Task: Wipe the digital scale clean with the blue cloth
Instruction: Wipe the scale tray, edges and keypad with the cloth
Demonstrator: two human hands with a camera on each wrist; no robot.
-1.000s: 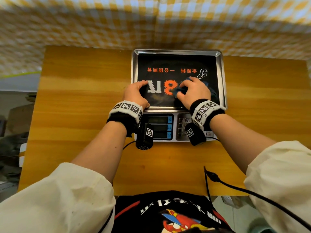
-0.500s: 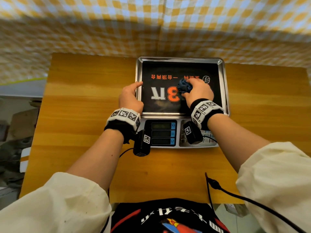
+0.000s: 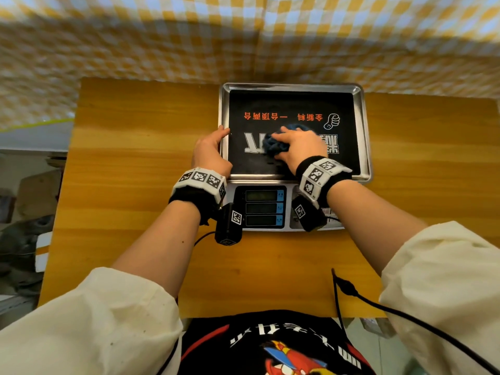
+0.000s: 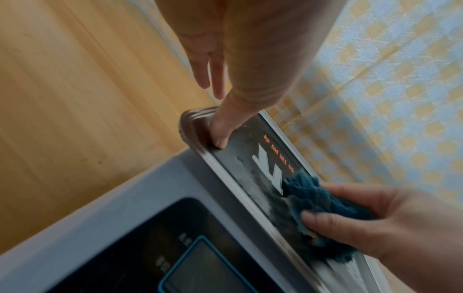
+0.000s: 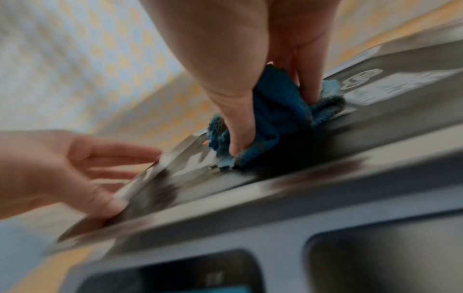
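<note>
The digital scale (image 3: 262,207) stands at the far middle of the wooden table, its steel tray (image 3: 364,131) lined with a black printed sheet. My right hand (image 3: 297,147) grips the bunched blue cloth (image 3: 272,144) and presses it on the sheet's middle. The cloth (image 5: 273,111) sits between thumb and fingers, and also shows as a bunched cloth (image 4: 315,198) in the left wrist view. My left hand (image 3: 209,151) rests on the tray's left rim, thumb (image 4: 220,136) on the rim, fingers (image 4: 210,75) straight beside it.
The wooden table (image 3: 135,185) stretches wide to both sides of the scale. A yellow-checked cloth (image 3: 243,36) hangs behind it. A black cable (image 3: 349,290) crosses the front right edge. Clutter lies on the floor beyond the table's left edge (image 3: 24,239).
My right hand carried the cloth away over the sheet, then back toward me and a little left. My left hand moved off the tray's near-left part onto its left rim.
</note>
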